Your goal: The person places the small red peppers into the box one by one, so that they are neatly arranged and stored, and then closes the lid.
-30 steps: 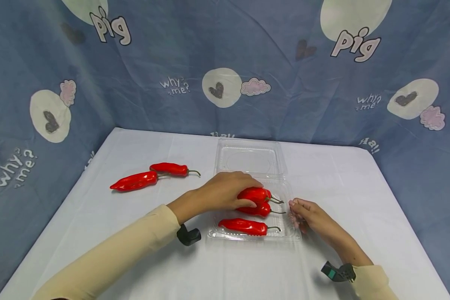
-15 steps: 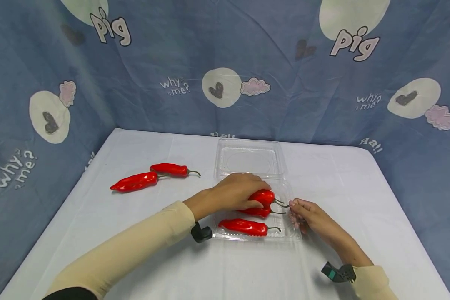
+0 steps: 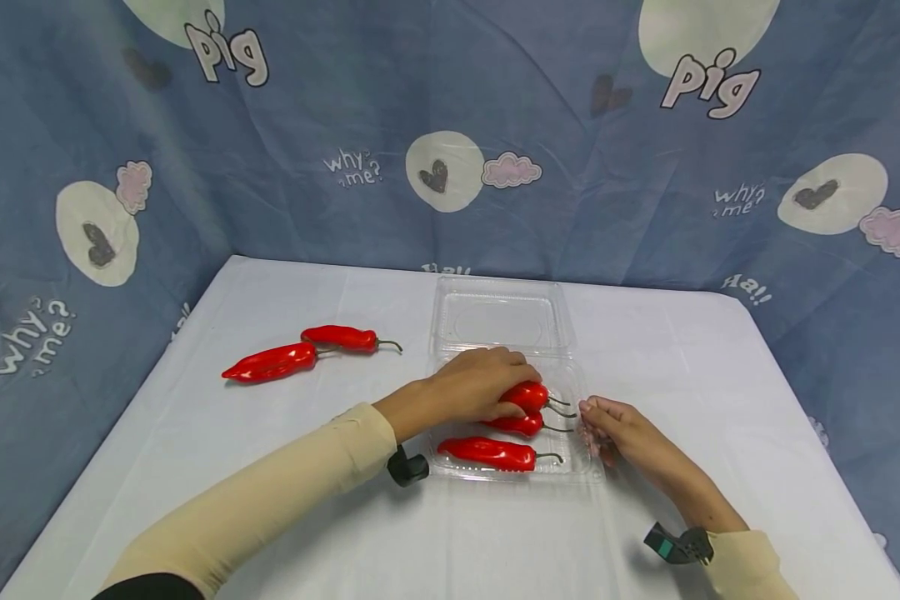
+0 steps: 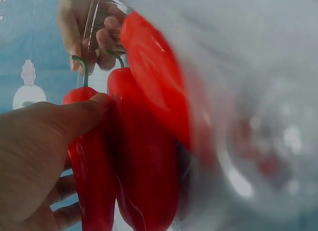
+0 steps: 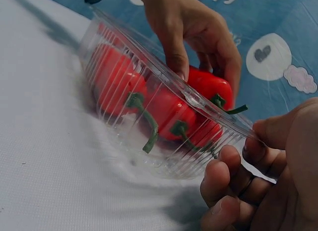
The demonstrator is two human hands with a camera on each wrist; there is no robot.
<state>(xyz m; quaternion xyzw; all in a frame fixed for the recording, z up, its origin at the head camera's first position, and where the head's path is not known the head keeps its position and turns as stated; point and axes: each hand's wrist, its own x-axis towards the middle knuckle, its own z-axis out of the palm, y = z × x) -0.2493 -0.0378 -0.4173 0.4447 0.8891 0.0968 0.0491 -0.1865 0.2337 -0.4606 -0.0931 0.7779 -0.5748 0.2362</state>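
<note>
On the white table a clear plastic clamshell box (image 3: pixel 570 475) lies with its lid (image 3: pixel 498 315) folded back. My left hand (image 3: pixel 482 383) reaches into it and grips a red pepper (image 5: pixel 211 88) with a green stem, thumb on one side. Beside that pepper lies another red pepper (image 3: pixel 521 425), and a further red pepper (image 3: pixel 487 452) rests along the box's near side. A third stem next to the held pepper shows one more, mostly hidden. At the box's right edge my right hand (image 3: pixel 621 429) pinches the clear rim between thumb and finger.
Two red peppers lie on the cloth to the left: a longer pepper (image 3: pixel 272 363) in front and a second pepper (image 3: pixel 339 337) behind it. A blue printed curtain (image 3: pixel 307 208) surrounds the table's back and sides.
My left hand has shifted right with its pepper, mostly during the first half second, then stayed nearly still. My right hand keeps its place on the rim.
</note>
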